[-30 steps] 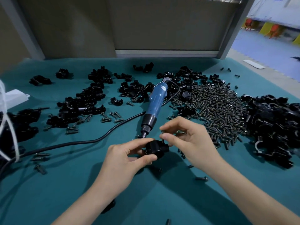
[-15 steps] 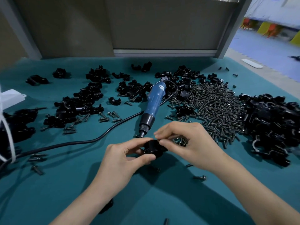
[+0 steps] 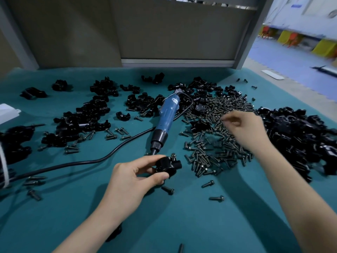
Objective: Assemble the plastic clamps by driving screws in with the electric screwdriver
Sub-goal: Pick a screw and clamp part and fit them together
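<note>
My left hand (image 3: 133,177) grips a black plastic clamp (image 3: 166,166) just above the teal table, and a screw head (image 3: 173,155) stands up from the clamp's top. My right hand (image 3: 244,127) is over the big pile of dark screws (image 3: 215,136), its fingertips curled down into the pile; the hand is blurred and I cannot tell whether a screw is pinched. The blue electric screwdriver (image 3: 166,115) lies on the table between the piles, tip pointing toward the clamp, with no hand on it.
Black clamp halves lie in heaps at far right (image 3: 299,136), centre-left (image 3: 80,123) and along the back. The screwdriver's black cable (image 3: 102,158) runs left across the table. Loose screws (image 3: 216,198) lie near me. A white object (image 3: 8,113) sits at the left edge.
My right hand has left the clamp and moved up and right to the screw pile. A screw now stands in the clamp, which my left hand still holds in about the same place.
</note>
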The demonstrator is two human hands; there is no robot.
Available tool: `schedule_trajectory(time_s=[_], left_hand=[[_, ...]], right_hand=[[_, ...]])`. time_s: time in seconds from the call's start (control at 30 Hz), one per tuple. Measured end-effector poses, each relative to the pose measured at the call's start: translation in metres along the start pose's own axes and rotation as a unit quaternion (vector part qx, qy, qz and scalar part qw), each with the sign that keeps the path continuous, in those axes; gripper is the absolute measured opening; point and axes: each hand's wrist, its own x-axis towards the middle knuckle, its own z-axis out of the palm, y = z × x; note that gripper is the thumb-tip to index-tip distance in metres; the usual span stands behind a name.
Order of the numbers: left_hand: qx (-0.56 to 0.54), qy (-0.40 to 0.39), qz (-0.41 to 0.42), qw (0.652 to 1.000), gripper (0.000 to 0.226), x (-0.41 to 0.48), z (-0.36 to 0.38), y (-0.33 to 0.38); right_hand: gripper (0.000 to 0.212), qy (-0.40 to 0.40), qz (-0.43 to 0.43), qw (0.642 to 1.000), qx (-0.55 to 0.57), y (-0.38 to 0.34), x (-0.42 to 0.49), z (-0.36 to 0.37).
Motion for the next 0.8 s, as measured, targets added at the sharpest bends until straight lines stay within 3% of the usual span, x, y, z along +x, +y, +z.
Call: schedule_trajectory(time_s=[0.1, 0.23, 0.37, 0.43, 0.57, 0.7, 0.8], left_hand=[[-0.008, 0.000, 0.003, 1.000, 0.037, 0.001, 0.000, 0.000], [-0.020, -0.006, 0.001, 1.000, 0.037, 0.002, -0.002, 0.000], [-0.028, -0.004, -0.001, 1.000, 0.037, 0.002, -0.001, -0.001], [-0.024, -0.002, -0.002, 1.000, 0.035, 0.002, -0.001, -0.001], [-0.009, 0.000, -0.002, 1.000, 0.039, 0.001, -0.001, 0.000], [-0.003, 0.006, 0.002, 1.000, 0.041, 0.000, 0.000, 0.003], [0.024, 0.006, 0.016, 1.000, 0.041, 0.002, 0.000, 0.002]], right_hand=[[0.015, 0.034, 0.067, 0.994, -0.074, 0.036, 0.030, 0.002], [0.010, -0.022, 0.043, 0.994, -0.099, 0.043, 0.044, 0.022], [0.007, -0.002, 0.014, 0.994, -0.112, 0.044, 0.045, 0.031], [0.006, 0.007, 0.003, 0.997, -0.074, 0.042, 0.040, 0.031], [0.002, 0.042, -0.019, 0.992, 0.116, 0.006, 0.019, 0.016], [0.019, -0.095, -0.100, 0.983, 0.121, -0.061, -0.015, 0.002], [0.017, -0.194, -0.207, 0.956, 0.076, -0.107, -0.048, 0.006]])
